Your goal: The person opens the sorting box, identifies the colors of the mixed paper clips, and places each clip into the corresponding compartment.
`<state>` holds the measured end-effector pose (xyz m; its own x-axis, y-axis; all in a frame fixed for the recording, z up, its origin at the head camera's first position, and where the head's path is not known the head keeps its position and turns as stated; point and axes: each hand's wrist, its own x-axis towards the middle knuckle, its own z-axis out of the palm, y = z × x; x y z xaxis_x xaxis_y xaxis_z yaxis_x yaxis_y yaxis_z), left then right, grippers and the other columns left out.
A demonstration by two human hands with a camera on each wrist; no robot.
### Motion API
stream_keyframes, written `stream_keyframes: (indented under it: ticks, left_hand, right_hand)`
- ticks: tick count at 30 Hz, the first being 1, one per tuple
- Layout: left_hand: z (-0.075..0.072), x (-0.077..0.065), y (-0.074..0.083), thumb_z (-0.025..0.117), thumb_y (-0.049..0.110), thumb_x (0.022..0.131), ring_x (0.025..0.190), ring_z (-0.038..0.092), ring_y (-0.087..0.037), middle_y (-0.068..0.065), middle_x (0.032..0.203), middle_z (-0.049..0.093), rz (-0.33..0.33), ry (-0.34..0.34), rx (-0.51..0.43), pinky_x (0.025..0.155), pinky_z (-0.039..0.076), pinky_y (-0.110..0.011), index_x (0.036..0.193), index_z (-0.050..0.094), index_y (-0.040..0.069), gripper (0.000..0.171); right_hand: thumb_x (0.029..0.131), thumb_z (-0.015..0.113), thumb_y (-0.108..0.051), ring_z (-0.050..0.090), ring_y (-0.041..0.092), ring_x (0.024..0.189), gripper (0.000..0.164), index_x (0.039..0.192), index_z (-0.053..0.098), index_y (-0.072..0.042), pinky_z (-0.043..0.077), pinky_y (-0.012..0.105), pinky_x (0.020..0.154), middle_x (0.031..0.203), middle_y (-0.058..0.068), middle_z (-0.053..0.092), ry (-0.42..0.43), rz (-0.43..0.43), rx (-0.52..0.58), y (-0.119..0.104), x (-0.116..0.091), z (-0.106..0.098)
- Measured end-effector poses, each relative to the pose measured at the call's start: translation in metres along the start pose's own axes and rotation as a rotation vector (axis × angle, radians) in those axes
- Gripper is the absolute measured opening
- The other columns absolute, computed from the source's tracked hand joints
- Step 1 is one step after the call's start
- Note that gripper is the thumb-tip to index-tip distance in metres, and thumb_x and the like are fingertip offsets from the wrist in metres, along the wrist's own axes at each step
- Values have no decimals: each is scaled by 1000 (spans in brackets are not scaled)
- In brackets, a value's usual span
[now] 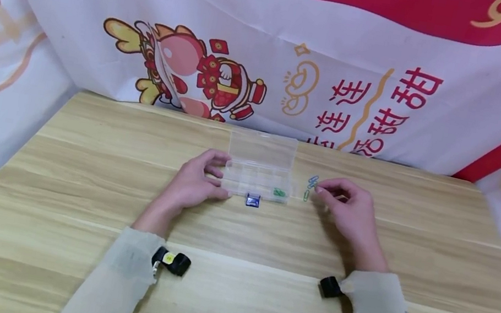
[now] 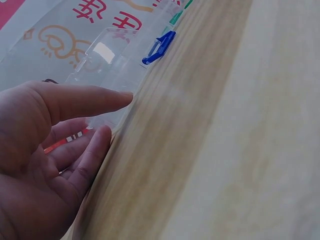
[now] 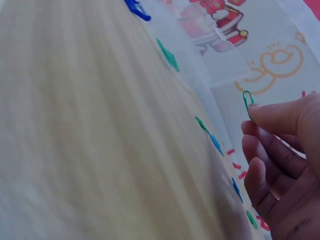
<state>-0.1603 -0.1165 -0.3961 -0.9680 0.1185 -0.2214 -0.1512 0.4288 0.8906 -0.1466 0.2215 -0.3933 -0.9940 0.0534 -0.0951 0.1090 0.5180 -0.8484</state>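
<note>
A clear plastic compartment box [image 1: 249, 174] stands on the table with its lid [image 1: 262, 148] raised at the back and a blue latch [image 1: 253, 200] at the front. Green paper clips [image 1: 279, 192] lie in its front right compartment. My left hand [image 1: 196, 178] holds the box at its left end, thumb by the front corner and fingers along the side. Between thumb and forefinger, my right hand [image 1: 350, 205] pinches a green paper clip [image 3: 245, 98], raised over the table right of the box. Beneath it lie blue paper clips [image 1: 313, 180] and a green paper clip [image 1: 306, 195].
The wood-grain table [image 1: 235, 299] backs onto a printed cloth [image 1: 266, 69] hanging close behind the box lid. More loose clips, a blue clip [image 3: 236, 190] and a green clip [image 3: 251, 220], show below the right hand in the right wrist view.
</note>
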Motion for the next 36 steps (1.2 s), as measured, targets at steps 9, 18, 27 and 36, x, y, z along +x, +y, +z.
stream_keyframes:
  ticks: [9,18,27,36]
  left_hand:
    - [-1,-1,0,89,0,83,120,66,-30,-4,151,61,1,1,0,105,59,-45,150,57,22,77]
    - [-1,-1,-2,90,2,83,121,66,-29,-4,150,62,16,5,6,106,58,-45,150,57,21,77]
    - [0,0,-2,90,2,83,120,67,-30,-4,150,61,14,1,6,105,59,-45,150,57,22,77]
    - [0,0,-3,90,1,82,121,66,-30,-3,150,61,15,0,-1,106,59,-45,149,58,22,77]
  right_hand:
    - [102,75,-22,62,24,94,14,112,79,-14,56,27,71,111,8,74,-51,-90,-28,-6,-2,18]
    - [100,78,-20,61,23,88,12,109,81,-14,52,26,70,101,8,74,-85,-130,-13,-16,-7,34]
    - [99,79,-22,61,24,91,10,108,81,-18,52,29,74,103,4,75,-90,-114,-40,-16,-7,38]
    - [100,78,-20,63,23,95,11,110,81,-17,54,28,78,109,6,75,-52,-97,-42,-8,-4,31]
